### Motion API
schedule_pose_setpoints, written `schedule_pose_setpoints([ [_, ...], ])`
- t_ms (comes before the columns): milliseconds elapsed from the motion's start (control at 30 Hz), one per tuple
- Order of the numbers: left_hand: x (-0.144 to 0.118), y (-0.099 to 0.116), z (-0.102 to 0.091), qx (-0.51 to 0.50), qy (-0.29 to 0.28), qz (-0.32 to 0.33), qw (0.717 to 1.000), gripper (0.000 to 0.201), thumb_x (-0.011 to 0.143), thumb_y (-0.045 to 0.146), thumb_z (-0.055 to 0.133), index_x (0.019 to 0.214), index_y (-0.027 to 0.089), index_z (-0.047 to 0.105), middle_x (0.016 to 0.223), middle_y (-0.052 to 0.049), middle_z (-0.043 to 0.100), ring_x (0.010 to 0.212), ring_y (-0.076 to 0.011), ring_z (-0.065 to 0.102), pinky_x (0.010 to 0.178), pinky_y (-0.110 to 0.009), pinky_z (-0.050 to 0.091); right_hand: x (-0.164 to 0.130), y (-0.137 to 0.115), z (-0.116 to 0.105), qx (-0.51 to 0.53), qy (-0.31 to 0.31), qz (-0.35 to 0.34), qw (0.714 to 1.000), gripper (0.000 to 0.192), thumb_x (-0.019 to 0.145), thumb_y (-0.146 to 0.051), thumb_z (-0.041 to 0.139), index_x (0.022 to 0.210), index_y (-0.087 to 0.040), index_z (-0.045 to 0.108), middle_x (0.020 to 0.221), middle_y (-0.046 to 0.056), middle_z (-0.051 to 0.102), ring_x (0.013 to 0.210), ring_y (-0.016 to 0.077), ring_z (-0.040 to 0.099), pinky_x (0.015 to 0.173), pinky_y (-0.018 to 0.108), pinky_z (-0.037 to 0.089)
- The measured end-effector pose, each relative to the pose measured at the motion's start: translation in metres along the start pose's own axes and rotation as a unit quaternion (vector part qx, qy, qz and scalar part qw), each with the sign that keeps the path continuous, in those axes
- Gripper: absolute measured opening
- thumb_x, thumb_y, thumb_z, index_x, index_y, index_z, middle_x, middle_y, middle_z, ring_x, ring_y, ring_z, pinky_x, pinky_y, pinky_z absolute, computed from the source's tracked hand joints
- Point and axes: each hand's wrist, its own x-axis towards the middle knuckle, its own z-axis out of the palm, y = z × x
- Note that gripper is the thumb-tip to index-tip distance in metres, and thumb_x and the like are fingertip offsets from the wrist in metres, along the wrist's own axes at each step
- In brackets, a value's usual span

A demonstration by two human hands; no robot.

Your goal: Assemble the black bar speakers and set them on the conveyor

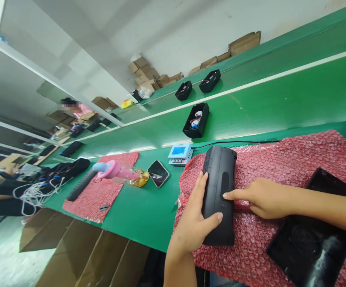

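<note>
A black portable speaker (217, 191) lies lengthwise on red bubble wrap. My left hand (190, 223) steadies it, fingers along its left side and thumb over its top face. With the index finger stretched out, my right hand (262, 197) touches the top near a small marking; its other fingers are curled and hold nothing I can see. Under my right forearm, black plastic panels (304, 239) rest on the bubble wrap (268, 159). Just beyond the speaker stands a light blue device with a screen (180, 153), a black cable running from it.
Left on the green table are a phone (159, 173), a pink-lidded bottle (121, 173) and white cables (38, 195). Open black housings (196, 120) with wires sit on the green surface beyond. A person in pink (83, 109) is farther away, near cardboard boxes (144, 71).
</note>
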Motion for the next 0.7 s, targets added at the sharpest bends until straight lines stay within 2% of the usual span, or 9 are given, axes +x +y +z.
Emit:
schedule_pose_setpoints([
  [500, -0.0008, 0.002, 0.0003, 0.006, 0.004, -0.012, 1.0, 0.083, 0.076, 0.032, 0.063, 0.145, 0.035, 0.018, 0.157, 0.002, 0.014, 0.142, -0.0276, 0.017, 0.116, -0.05, 0.014, 0.0003, -0.0013, -0.0026, -0.003, -0.006, 0.007, 1.0, 0.063, 0.077, -0.013, 0.048, 0.136, -0.033, 0.044, 0.081, 0.007, 0.07, 0.068, 0.0234, 0.064, 0.058, 0.028, 0.034],
  [700, -0.0001, -0.0003, -0.0004, -0.004, 0.005, -0.006, 1.0, 0.084, 0.076, 0.033, 0.064, 0.146, 0.033, 0.018, 0.157, 0.0, 0.013, 0.142, -0.0291, 0.016, 0.116, -0.05, 0.013, 0.0019, -0.0014, -0.0035, -0.011, -0.002, 0.003, 1.0, 0.063, 0.077, -0.012, 0.049, 0.136, -0.032, 0.044, 0.08, 0.006, 0.07, 0.066, 0.021, 0.064, 0.057, 0.027, 0.032],
])
